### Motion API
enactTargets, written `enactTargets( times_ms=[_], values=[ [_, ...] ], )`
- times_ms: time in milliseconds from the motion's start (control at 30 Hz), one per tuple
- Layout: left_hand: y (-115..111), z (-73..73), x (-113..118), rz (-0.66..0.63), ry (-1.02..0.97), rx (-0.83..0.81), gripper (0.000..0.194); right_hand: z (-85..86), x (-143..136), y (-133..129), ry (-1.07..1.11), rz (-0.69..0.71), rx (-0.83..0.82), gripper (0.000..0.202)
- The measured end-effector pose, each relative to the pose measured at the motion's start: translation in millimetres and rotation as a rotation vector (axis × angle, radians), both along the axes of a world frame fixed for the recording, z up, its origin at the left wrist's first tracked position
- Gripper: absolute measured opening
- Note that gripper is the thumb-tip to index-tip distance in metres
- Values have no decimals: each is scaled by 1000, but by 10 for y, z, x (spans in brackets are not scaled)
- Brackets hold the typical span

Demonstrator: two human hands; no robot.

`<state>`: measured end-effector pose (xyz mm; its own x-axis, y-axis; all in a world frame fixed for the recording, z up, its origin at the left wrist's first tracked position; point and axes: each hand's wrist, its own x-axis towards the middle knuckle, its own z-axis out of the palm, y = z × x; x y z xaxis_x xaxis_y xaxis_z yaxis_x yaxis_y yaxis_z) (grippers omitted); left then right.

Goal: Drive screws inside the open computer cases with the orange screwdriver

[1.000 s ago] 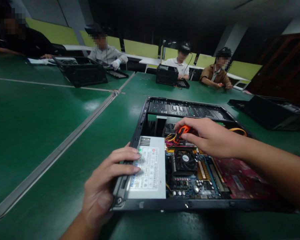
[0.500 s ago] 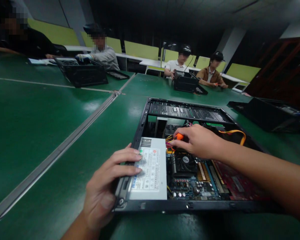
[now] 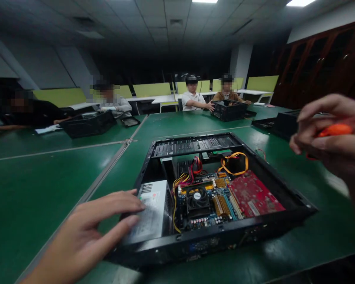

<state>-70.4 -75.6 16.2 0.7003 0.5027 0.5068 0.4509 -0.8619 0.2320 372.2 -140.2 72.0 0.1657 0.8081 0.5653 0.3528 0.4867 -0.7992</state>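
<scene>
An open black computer case (image 3: 239, 227) lies on its side in front of me. My left hand (image 3: 97, 225) rests at its left edge, fingers stretched over the silver power supply (image 3: 154, 209). Raised at the right and clear of the case, my right hand (image 3: 334, 134) is closed around an orange-handled tool (image 3: 337, 129); most of the tool is hidden by my fingers. Inside the case are a black CPU fan (image 3: 197, 197), a red card (image 3: 251, 195), a bundle of coloured power cables (image 3: 192, 173) and a looped yellow cable (image 3: 247, 161).
The case stands on a green table (image 3: 47, 181) with a metal seam (image 3: 106, 169). Across it, several people sit by other black computer cases, one at the left (image 3: 90, 124) and one farther back (image 3: 229, 110). Another dark case (image 3: 286, 122) is at the right.
My right hand has lifted out of the case and swung right with the orange-handled tool. My left hand has stayed at the power supply. The view has tilted up.
</scene>
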Motion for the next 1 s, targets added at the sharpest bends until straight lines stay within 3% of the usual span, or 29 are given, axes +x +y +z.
enactTargets(
  times_ms=[67,167,233,333,433,533,600,767,867,1000],
  values=[
    [-68,167,302,8,123,-50,28,-368,428,-146,-81,-161,-222,14],
    [-108,322,895,11,380,-223,27,-1051,756,-235,-14,-192,-442,33],
    [-43,315,1267,80,572,-318,33,-1401,772,-273,67,-82,-543,44],
    [167,112,1641,145,839,-363,63,-1646,657,-347,220,122,-581,52],
    [368,-176,1785,142,986,-346,93,-1667,539,-416,331,146,-574,64],
    [448,-318,1796,128,1024,-314,97,-1603,457,-460,360,168,-549,68],
    [434,-279,1766,132,1011,-283,92,-1547,388,-487,352,202,-539,67],
    [296,46,1579,240,803,-245,81,-1433,-6,-525,339,309,-462,65],
    [205,149,1397,341,705,-321,85,-1389,-436,-486,335,379,-360,63],
    [152,141,1067,387,772,-438,86,-1338,-1125,-349,327,402,-347,67]
  ],
)
